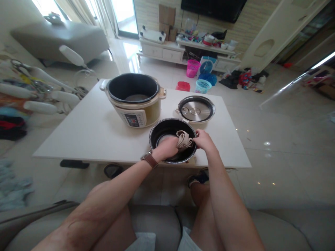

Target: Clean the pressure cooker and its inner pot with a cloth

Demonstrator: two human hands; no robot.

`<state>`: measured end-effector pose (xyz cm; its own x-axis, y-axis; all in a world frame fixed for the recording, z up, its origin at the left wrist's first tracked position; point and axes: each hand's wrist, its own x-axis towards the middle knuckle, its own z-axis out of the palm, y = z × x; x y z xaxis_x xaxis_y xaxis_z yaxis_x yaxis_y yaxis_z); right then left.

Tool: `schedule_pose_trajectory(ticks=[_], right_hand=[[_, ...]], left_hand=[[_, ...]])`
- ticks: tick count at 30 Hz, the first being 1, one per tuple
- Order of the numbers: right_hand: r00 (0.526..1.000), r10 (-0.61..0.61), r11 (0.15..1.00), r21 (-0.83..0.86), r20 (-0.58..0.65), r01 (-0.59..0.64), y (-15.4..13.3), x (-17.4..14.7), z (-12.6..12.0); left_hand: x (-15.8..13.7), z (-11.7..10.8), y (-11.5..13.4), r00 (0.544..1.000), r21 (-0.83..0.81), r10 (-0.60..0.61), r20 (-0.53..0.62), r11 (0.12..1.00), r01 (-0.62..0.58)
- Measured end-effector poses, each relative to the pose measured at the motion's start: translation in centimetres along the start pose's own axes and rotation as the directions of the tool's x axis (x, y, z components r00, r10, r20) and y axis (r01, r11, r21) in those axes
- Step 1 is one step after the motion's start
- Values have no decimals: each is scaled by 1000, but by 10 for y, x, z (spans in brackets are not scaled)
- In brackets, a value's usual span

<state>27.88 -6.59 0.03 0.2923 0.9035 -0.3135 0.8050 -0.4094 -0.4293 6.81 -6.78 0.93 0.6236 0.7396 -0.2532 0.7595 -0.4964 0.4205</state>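
A black inner pot (pixel 157 129) with a shiny rim stands near the front edge of the white table. My left hand (pixel 169 146), with a brown-strapped watch at the wrist, reaches inside it, closed around a crumpled beige cloth (pixel 184 138). On the pot's right side, my right hand (pixel 203 140) pinches the rim, its fingertips close to the cloth. Behind to the left is the open pressure cooker body (pixel 153 115), its control panel facing me. The round cooker lid (pixel 201 113) lies underside up behind the pot, to the right.
The white table (pixel 75 136) has its front edge just before my knees. On the left, white lamp arms (pixel 70 55) and clutter stand beside it. Beyond are a pink basket (pixel 193 68), a light blue basket (pixel 203 86) and a laden TV cabinet (pixel 167 52).
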Motion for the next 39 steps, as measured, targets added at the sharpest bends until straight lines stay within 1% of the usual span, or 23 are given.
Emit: schedule_pose_trajectory(ticks=[2, 3, 4, 6, 7, 8, 10, 13, 15, 17, 19, 23, 25, 28, 30, 33, 35, 37, 39], right_hand=[[999, -35, 999, 0, -15, 35, 1, 0, 1], [998, -49, 999, -13, -34, 48, 1, 0, 1], [997, -57, 998, -27, -49, 56, 0, 0, 1], [997, -61, 997, -47, -55, 58, -2, 0, 1], [997, -60, 997, -51, -52, 57, -2, 0, 0], [997, -60, 997, -52, -50, 57, -3, 0, 0], [997, -60, 997, -53, -49, 58, -3, -1, 0], [996, -68, 995, -74, -54, 64, -3, 0, 1], [994, -85, 992, -98, -62, 79, -4, 0, 1], [993, -98, 989, -119, -65, 90, -5, 0, 2], [993, -98, 988, -128, -62, 90, -6, 0, 3], [993, -102, 987, -131, -64, 93, -8, 1, 4], [992, -107, 987, -130, -69, 97, -8, 1, 4], [992, -103, 989, -117, -71, 95, -9, 0, 4], [996, -76, 996, -59, -42, 74, -9, -2, 4], [996, -7, 997, 78, 86, 0, -9, -7, 5], [990, 17, 995, 91, 142, -30, -8, -8, 6], [993, 11, 999, 29, 116, -15, -6, -7, 8], [998, -21, 999, -37, 54, 23, -6, -5, 9]], left_hand=[[1, 7, 4, 996, 58, 87, 25, 994, -88], [2, 10, 4, 990, 86, 130, 63, 987, -135], [2, 13, 3, 982, 110, 148, 120, 981, -161], [4, 13, -1, 971, 155, 116, 207, 977, -150], [4, 11, -5, 972, 178, 78, 223, 977, -119], [4, 8, -8, 975, 202, 39, 220, 976, -84], [5, 0, -14, 985, 236, -14, 171, 971, -27], [6, -15, -18, 997, 242, -70, 14, 968, 64], [8, -21, -17, 988, 215, -122, -96, 966, 141], [9, -20, -15, 974, 197, -167, -155, 961, 196], [12, -13, -12, 973, 205, -183, -143, 956, 210], [15, 3, -8, 985, 252, -169, 20, 954, 159], [16, 7, -7, 986, 272, -156, 56, 953, 135], [17, 8, -6, 986, 286, -158, 49, 948, 138], [17, 8, -6, 981, 297, -183, 64, 942, 156], [18, 10, -6, 979, 304, -191, 69, 939, 162], [18, 12, -7, 983, 305, -175, 59, 941, 149], [18, 13, -9, 986, 308, -158, 54, 942, 134], [18, 14, -11, 989, 307, -137, 51, 945, 115]])
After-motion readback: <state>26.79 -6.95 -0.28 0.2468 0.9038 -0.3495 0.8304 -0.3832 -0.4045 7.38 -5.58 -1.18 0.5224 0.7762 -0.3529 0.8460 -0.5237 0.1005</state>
